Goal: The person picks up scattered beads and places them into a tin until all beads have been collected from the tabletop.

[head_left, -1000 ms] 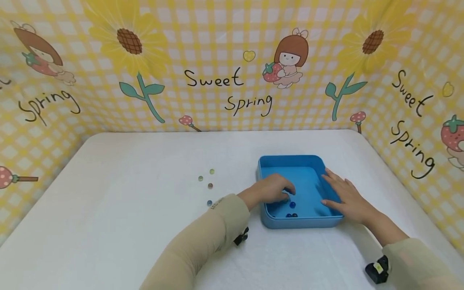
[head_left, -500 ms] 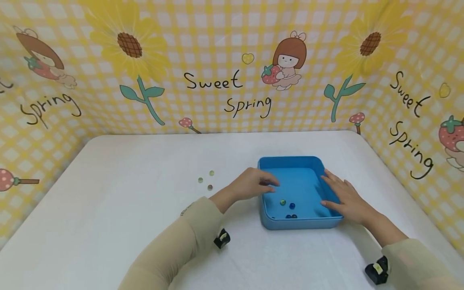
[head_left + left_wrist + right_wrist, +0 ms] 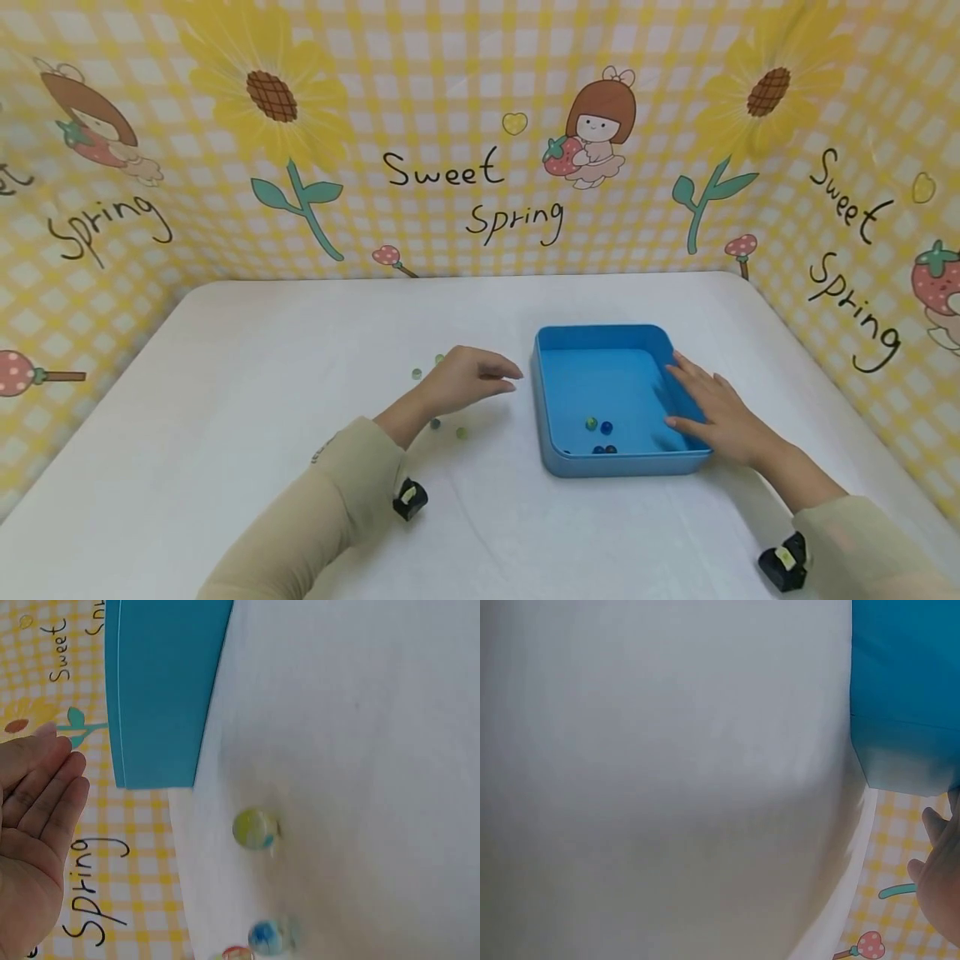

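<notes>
My left hand point(image 3: 467, 382) hovers over the white table, left of the blue box point(image 3: 545, 392), with loosely bent fingers and nothing between them. Under and around it lie several glass marbles, among them a yellow-green marble point(image 3: 461, 433) and a bluish one point(image 3: 435, 424). The left wrist view shows a yellow-green marble point(image 3: 253, 829), a blue one point(image 3: 268, 937) and part of a red one point(image 3: 238, 953). My right hand point(image 3: 723, 417) rests on the box's right rim, fingers spread. Inside the box, a green marble point(image 3: 591, 423) sits beside a blue marble point(image 3: 606, 427), with darker marbles near the front wall.
A pale green marble point(image 3: 417, 373) lies behind the left wrist, and another point(image 3: 439, 359) is partly covered by the hand. A yellow checked cloth backdrop point(image 3: 450, 108) encloses the table point(image 3: 300, 350) at the back and sides.
My left hand has let go of a green marble in the box and moved left, out over the table. The right hand has stayed on the box rim.
</notes>
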A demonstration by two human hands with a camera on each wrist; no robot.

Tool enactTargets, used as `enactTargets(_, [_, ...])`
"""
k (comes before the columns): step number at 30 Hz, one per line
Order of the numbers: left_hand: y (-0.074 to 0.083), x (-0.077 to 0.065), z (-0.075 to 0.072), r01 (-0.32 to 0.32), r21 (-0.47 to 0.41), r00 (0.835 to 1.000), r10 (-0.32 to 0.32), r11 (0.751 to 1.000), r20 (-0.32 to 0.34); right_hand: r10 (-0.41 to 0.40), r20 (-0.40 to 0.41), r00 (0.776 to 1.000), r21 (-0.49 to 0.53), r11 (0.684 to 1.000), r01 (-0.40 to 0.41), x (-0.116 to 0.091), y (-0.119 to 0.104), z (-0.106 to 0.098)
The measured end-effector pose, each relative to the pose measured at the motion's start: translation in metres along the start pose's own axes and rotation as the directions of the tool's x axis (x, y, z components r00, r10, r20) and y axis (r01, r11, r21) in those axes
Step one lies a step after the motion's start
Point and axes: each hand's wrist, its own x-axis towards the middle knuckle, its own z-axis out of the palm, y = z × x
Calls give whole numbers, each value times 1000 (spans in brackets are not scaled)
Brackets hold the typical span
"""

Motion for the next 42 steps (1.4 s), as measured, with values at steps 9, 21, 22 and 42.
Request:
enactTargets(9, [-15,-14,-25,58,11,995,-57,998,-79,6,8,1000,1,1000,-6,0,-1,0])
enactTargets(21, [-50,-32,-53,212,38,966,-203,977,-158,10,7,1000,2,1000,-10,0,1,0])
enactTargets(22, [-53,-33,-54,219,38,965,-211,975,-158,8,6,1000,1,1000,-8,0,1,0])
enactTargets(42, [-90,-35,-60,366,149,928,-348,919,-137,14,9,1000,-5,1000,-14,0,-1,-1])
